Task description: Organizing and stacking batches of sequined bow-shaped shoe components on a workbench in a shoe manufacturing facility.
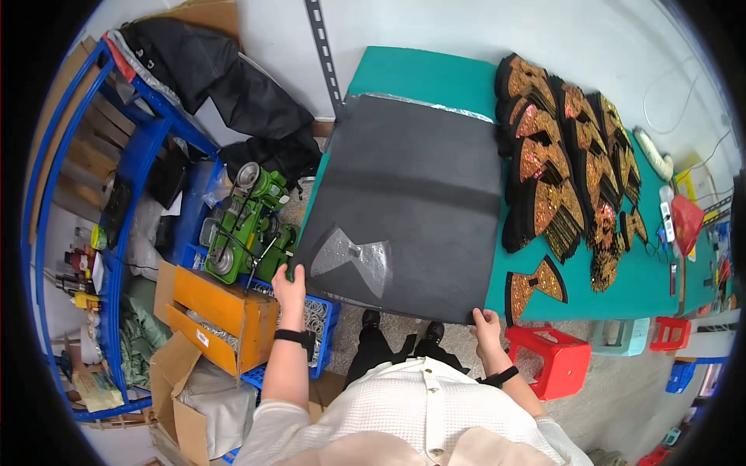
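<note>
A large black sheet (404, 194) lies on the green tabletop, with more sheets seeming to lie under it. Near its front left is a silver bow-tie-shaped piece or patch (353, 259). My left hand (289, 289) holds the sheet's front left corner, fingers curled at the edge. At the front right corner, my right hand (487, 326) pinches the rim between thumb and fingers. Right of the sheet sit stacks of glittery orange-gold bow-tie-shaped pieces with black edges (544, 159). One such piece (536, 287) lies alone close to my right hand.
The green table (420, 70) stands against a white wall. On the left are a green machine (252, 225), an orange box (221, 318), a blue crate (330, 322) and blue shelving (140, 179). Red (552, 361) and pale blue (622, 338) stools stand by the table's front edge.
</note>
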